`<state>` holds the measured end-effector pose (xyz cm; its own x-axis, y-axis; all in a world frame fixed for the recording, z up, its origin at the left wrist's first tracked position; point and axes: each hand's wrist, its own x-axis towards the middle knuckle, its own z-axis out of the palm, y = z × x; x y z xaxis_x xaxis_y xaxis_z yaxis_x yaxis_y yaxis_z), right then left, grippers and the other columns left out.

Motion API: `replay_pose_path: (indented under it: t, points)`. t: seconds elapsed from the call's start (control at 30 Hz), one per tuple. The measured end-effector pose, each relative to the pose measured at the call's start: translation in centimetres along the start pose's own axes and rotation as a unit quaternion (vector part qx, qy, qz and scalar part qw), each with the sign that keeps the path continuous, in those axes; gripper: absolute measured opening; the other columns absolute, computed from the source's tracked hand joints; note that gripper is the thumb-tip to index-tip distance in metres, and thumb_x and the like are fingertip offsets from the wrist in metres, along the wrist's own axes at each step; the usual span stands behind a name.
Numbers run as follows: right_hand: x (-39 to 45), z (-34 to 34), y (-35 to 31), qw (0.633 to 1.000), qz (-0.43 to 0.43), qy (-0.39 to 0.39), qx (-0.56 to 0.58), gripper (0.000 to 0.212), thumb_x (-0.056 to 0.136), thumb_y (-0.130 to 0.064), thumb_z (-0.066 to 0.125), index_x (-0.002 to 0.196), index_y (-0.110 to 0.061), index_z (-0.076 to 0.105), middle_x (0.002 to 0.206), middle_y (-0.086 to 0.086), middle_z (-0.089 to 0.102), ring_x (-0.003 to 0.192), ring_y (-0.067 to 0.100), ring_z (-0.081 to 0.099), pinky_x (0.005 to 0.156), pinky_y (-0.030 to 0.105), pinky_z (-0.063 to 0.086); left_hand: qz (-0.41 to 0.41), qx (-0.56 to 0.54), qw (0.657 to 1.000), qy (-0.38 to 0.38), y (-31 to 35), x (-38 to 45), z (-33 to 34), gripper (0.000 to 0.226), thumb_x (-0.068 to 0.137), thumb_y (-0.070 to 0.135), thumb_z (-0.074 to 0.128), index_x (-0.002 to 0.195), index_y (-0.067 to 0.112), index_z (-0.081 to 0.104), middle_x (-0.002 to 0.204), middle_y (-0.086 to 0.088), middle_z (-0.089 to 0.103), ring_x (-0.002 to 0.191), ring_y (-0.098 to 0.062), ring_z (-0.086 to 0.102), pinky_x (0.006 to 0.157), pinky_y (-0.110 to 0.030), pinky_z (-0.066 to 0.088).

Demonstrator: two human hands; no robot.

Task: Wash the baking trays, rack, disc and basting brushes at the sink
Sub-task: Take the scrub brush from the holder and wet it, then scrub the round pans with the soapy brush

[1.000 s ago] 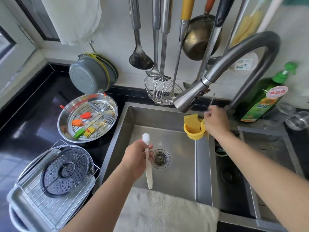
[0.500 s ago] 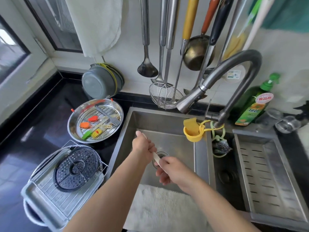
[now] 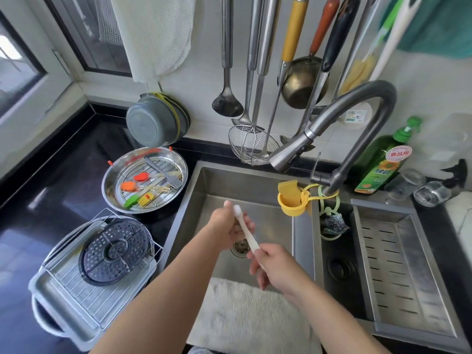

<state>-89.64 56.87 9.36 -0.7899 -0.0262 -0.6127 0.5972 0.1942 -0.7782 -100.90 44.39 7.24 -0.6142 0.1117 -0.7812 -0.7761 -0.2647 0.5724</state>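
A white basting brush (image 3: pixel 245 229) sits in both our hands above the sink (image 3: pixel 268 185), near its drain. Our left hand (image 3: pixel 231 224) grips it below the bristle head; our right hand (image 3: pixel 270 264) pinches the handle's lower end. Left of the sink, on the table (image 3: pixel 63 169), a round tray (image 3: pixel 112 182) holds coloured brushes (image 3: pixel 135 186), and a perforated disc (image 3: pixel 115 251) lies on a wire rack (image 3: pixel 84 297).

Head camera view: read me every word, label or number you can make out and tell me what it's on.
"食品用": round red-and-white sticker on the green dish soap bottle.
"绿劲", roughly; blurred: the bottle's lower label, under a sunflower picture.
White label on the round container behind the faucet: too small to read.
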Motion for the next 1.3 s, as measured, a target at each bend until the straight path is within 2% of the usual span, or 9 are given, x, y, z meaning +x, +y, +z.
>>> replay_pose_path:
  t: [0.07,0.17,0.23,0.43,0.57,0.77,0.9,1.1,1.3]
  points:
    - [0.6,-1.0,0.7,0.999,0.013,0.042,-0.001,0.028,0.110,-0.013,0.038,0.104,0.002,0.061,0.068,0.006,0.064,0.042,0.017,0.049,0.043,0.026,0.041,0.018,0.213,0.977,0.006,-0.5,0.8,-1.5,0.046,0.113,0.035,0.034,0.116,0.000,0.064,0.099,-0.016,0.074,0.090,-0.034,0.074,0.083,-0.047,0.062]
    - [2.0,-2.2,2.2,0.991,0.078,0.095,-0.046,0.023,0.107,-0.012,0.039,0.106,0.000,0.059,0.074,0.011,0.066,0.043,0.018,0.052,0.044,0.027,0.043,0.116,0.663,0.738,0.039,-2.5,2.3,-5.0,0.049,0.105,0.015,0.045,0.154,0.018,0.045,0.156,-0.014,0.047,0.145,-0.034,0.043,0.120,-0.049,0.036]
    - [2.6,-2.1,2.7,0.987,0.101,0.108,-0.058,0.022,0.106,-0.012,0.039,0.106,-0.002,0.059,0.076,0.012,0.067,0.044,0.018,0.052,0.042,0.026,0.043,0.158,0.741,0.653,0.012,-3.8,2.1,-6.2,0.056,0.106,0.022,0.049,0.159,0.033,0.036,0.170,-0.006,0.023,0.158,-0.034,0.013,0.128,-0.051,0.014]
    - [3.5,1.0,1.5,0.994,0.076,0.071,0.019,0.019,0.107,-0.005,0.039,0.101,0.004,0.054,0.071,0.016,0.063,0.039,0.018,0.053,0.039,0.028,0.048,0.218,0.489,0.841,0.083,-4.0,-2.4,-9.3,0.032,0.107,0.027,0.052,0.132,0.019,0.070,0.130,-0.003,0.070,0.114,-0.021,0.065,0.096,-0.030,0.050]
    - [3.9,3.6,0.0,0.986,0.065,0.028,0.152,0.019,0.103,0.002,0.045,0.093,0.001,0.061,0.083,0.016,0.064,0.064,0.024,0.065,0.061,0.034,0.059,0.209,0.294,0.901,0.240,-3.5,-5.4,-16.4,0.023,0.098,0.019,0.058,0.107,0.022,0.078,0.102,0.001,0.078,0.096,-0.021,0.072,0.091,-0.039,0.058]
    - [4.3,5.6,-0.5,0.979,0.017,-0.054,0.197,0.021,0.101,0.015,0.043,0.104,0.010,0.064,0.112,0.024,0.069,0.094,0.029,0.075,0.075,0.027,0.061,0.149,0.187,0.860,0.451,-2.5,-7.7,-26.9,0.030,0.096,0.010,0.053,0.122,0.017,0.065,0.102,-0.008,0.071,0.081,-0.030,0.068,0.071,-0.037,0.056]
    - [4.4,6.2,-2.1,0.984,-0.011,-0.071,0.162,0.051,0.095,0.025,0.034,0.114,-0.015,0.060,0.107,0.012,0.074,0.095,0.033,0.075,0.083,0.038,0.059,0.070,0.218,0.853,0.470,-1.2,-5.8,-29.7,0.034,0.090,0.013,0.053,0.120,0.003,0.062,0.101,-0.018,0.067,0.089,-0.037,0.067,0.074,-0.042,0.060]
    - [5.0,5.8,-4.1,0.995,0.003,-0.005,0.102,0.036,0.089,0.020,0.039,0.107,0.001,0.064,0.081,0.012,0.069,0.066,0.020,0.057,0.063,0.031,0.046,-0.034,0.285,0.832,0.475,1.2,-5.0,-30.0,0.035,0.090,0.020,0.052,0.121,0.007,0.059,0.114,-0.020,0.064,0.124,-0.043,0.055,0.102,-0.046,0.049]
    - [5.5,6.1,-4.2,0.995,0.009,-0.003,0.095,0.021,0.095,0.006,0.051,0.105,-0.004,0.066,0.080,0.010,0.067,0.064,0.019,0.052,0.060,0.031,0.042,-0.019,0.325,0.836,0.442,1.3,-3.9,-32.3,0.037,0.088,0.019,0.051,0.120,0.004,0.062,0.101,-0.020,0.069,0.098,-0.042,0.067,0.088,-0.044,0.058]
